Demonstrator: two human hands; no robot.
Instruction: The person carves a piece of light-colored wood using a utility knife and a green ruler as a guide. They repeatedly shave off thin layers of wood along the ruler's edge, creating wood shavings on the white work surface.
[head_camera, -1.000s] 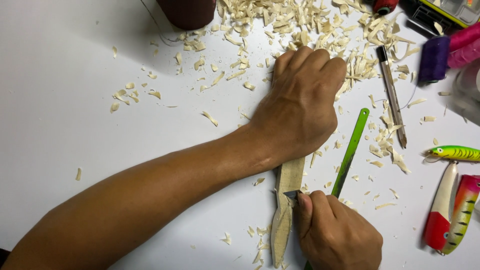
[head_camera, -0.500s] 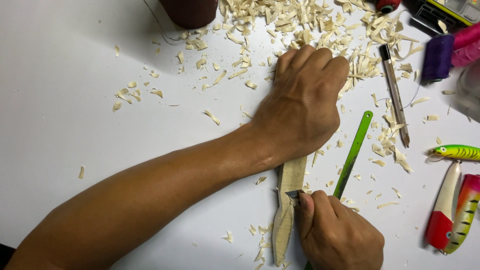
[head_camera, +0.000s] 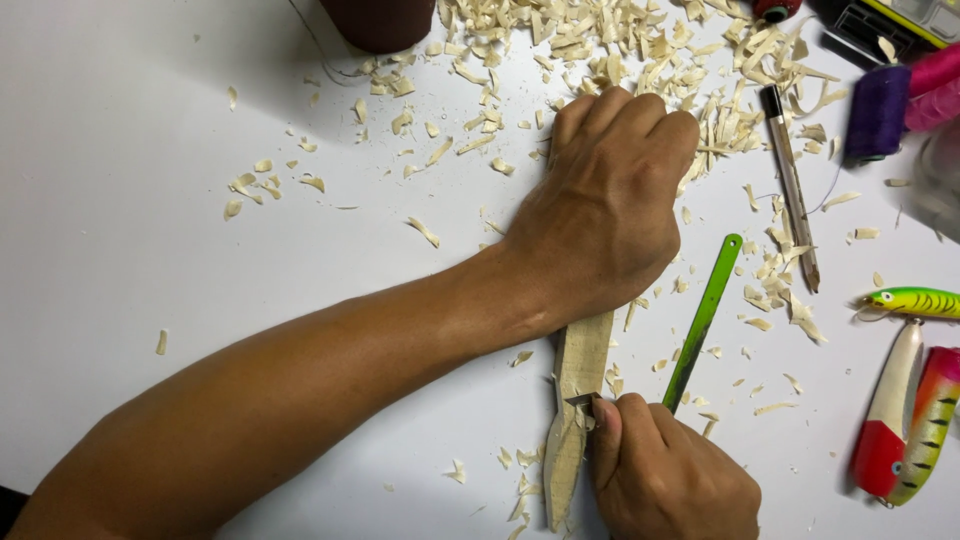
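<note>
A pale wooden stick (head_camera: 575, 400), tapered to a point at its near end, lies on the white table (head_camera: 150, 150). My left hand (head_camera: 610, 205) is clenched over its far end and presses it down. My right hand (head_camera: 670, 475) sits at the bottom edge, fingers closed on a small knife whose dark blade (head_camera: 582, 400) rests against the stick's right side near its middle. Only the blade tip shows; the handle is hidden in my fist.
Wood shavings (head_camera: 620, 50) cover the far table. A green ruler-like strip (head_camera: 703, 320) lies right of the stick, a pen-like tool (head_camera: 792, 190) beyond it. Painted fishing lures (head_camera: 905, 410) lie at right, a dark round container (head_camera: 378, 20) at the top, purple and pink spools (head_camera: 885, 105) top right.
Almost nothing differs; both hands keep their grip, and the view has shifted very slightly.
</note>
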